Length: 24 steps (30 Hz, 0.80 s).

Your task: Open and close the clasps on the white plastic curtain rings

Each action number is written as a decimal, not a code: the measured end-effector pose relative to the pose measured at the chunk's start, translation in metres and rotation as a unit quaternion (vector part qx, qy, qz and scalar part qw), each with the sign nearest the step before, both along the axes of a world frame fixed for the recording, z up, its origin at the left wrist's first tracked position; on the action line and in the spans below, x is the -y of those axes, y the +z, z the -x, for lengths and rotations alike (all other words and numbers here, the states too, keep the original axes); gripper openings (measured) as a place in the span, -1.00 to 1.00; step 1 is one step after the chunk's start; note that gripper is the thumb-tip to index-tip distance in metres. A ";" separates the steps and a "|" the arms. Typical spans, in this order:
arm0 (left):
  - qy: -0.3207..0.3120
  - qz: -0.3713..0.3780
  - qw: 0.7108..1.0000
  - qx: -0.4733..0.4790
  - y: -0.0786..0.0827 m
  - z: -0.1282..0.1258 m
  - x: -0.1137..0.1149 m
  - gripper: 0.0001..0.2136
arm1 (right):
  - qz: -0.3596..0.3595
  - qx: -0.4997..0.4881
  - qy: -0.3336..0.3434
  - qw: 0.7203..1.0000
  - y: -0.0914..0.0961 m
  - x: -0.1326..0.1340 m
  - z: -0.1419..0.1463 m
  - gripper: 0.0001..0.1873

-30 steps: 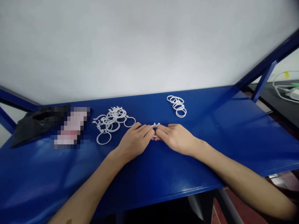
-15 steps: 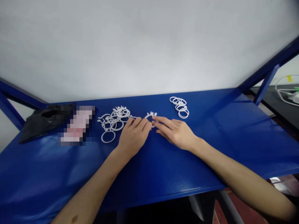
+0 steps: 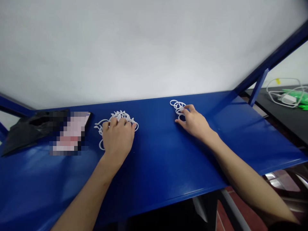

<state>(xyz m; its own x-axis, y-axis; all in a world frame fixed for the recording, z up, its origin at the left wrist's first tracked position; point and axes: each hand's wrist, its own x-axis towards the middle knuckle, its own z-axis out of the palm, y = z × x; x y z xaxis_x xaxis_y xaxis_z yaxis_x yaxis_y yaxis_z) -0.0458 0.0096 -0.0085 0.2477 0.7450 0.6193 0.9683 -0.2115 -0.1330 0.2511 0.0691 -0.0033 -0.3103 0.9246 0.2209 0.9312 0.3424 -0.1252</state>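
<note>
My left hand [image 3: 117, 137] lies on a heap of white plastic rings with small tabs [image 3: 124, 116] at the left of the blue shelf [image 3: 156, 154]. Its fingers are spread over the heap, and the rings under the palm are hidden. My right hand [image 3: 194, 123] is at a smaller pile of plain white rings [image 3: 175, 104] near the back of the shelf. Its index finger and thumb pinch a white ring [image 3: 181, 109] at the edge of that pile.
A black bag [image 3: 29, 128] and a blurred pink-and-white item [image 3: 69, 131] lie at the shelf's left end. Blue frame bars [image 3: 258, 81] rise at the right. Beyond them, a dark table holds a white cable [image 3: 284, 96] and something green [image 3: 299, 94].
Both hands have left the middle of the shelf and parted. The left went to the tabbed-ring heap. The right went to the plain-ring pile with a white ring.
</note>
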 end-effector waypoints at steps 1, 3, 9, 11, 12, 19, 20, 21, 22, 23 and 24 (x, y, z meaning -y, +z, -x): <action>0.000 -0.001 1.000 0.010 0.001 0.001 0.000 -0.67 | 0.002 -0.009 0.018 1.000 0.000 0.002 0.002 -0.60; 0.003 -0.007 1.000 0.024 0.004 0.001 -0.001 -0.70 | 0.004 -0.028 0.056 0.998 0.000 0.006 0.007 -0.61; -0.080 0.014 0.996 0.025 0.004 -0.010 -0.004 -0.81 | 0.023 -0.064 0.142 0.988 0.001 0.019 0.027 -0.62; -0.153 0.043 0.987 0.023 0.001 -0.017 -0.003 -0.84 | 0.029 -0.069 0.171 0.982 0.001 0.023 0.033 -0.62; -0.181 0.059 0.981 0.025 -0.001 -0.021 -0.002 -0.84 | 0.030 -0.070 0.183 0.980 0.001 0.025 0.035 -0.62; -0.242 0.117 0.962 0.048 -0.008 -0.033 0.006 -0.83 | 0.021 -0.044 0.199 0.979 0.000 0.027 0.040 -0.71; -0.242 0.121 0.961 0.050 -0.009 -0.033 0.006 -0.83 | 0.018 -0.032 0.195 0.980 0.001 0.026 0.040 -0.71; -0.242 0.125 0.961 0.053 -0.010 -0.033 0.006 -0.84 | 0.015 -0.021 0.193 0.981 0.002 0.026 0.040 -0.71; -0.241 0.129 0.960 0.054 -0.010 -0.033 0.006 -0.84 | 0.012 -0.012 0.191 0.981 0.002 0.026 0.041 -0.72; -0.240 0.133 0.960 0.055 -0.011 -0.033 0.006 -0.84 | 0.010 -0.006 0.191 0.981 0.002 0.025 0.041 -0.72; -0.240 0.137 0.959 0.056 -0.011 -0.033 0.006 -0.83 | 0.009 -0.002 0.192 0.981 0.003 0.025 0.041 -0.72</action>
<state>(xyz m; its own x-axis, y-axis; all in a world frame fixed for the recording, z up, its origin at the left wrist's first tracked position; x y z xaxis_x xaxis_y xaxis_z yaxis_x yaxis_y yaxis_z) -0.0133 0.0037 -0.0195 0.5466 0.7008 0.4584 0.7559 -0.6485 0.0900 0.2105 0.0441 -0.0006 -0.6354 0.7437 0.2078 0.7337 0.6654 -0.1377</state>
